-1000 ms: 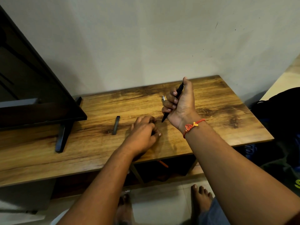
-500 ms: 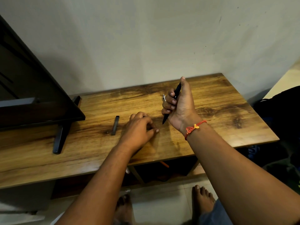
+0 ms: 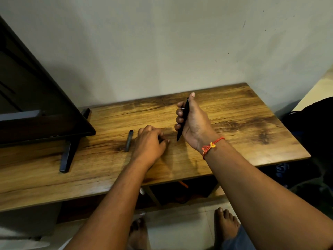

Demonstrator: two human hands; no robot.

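My right hand [image 3: 196, 127] grips a black pen [image 3: 184, 116] above the wooden table [image 3: 243, 123]. The pen stands almost upright, its tip pointing down, with my thumb on its top end. A red thread is tied round that wrist. My left hand [image 3: 149, 143] rests on the table with loosely curled fingers, and nothing shows in it. A short dark bar [image 3: 128, 140] lies flat on the wood just left of its knuckles; I cannot tell whether they touch.
A dark flat screen [image 3: 36, 105] stands on the table's left part on a black foot [image 3: 69, 154]. A plain wall runs behind the table. A dark bag [image 3: 313, 123] sits off the right edge. My bare feet [image 3: 225, 226] are on the tiled floor below.
My left hand has slid a little to the left, closer to the dark bar. My right hand has tilted the pen more upright and stays in about the same place.
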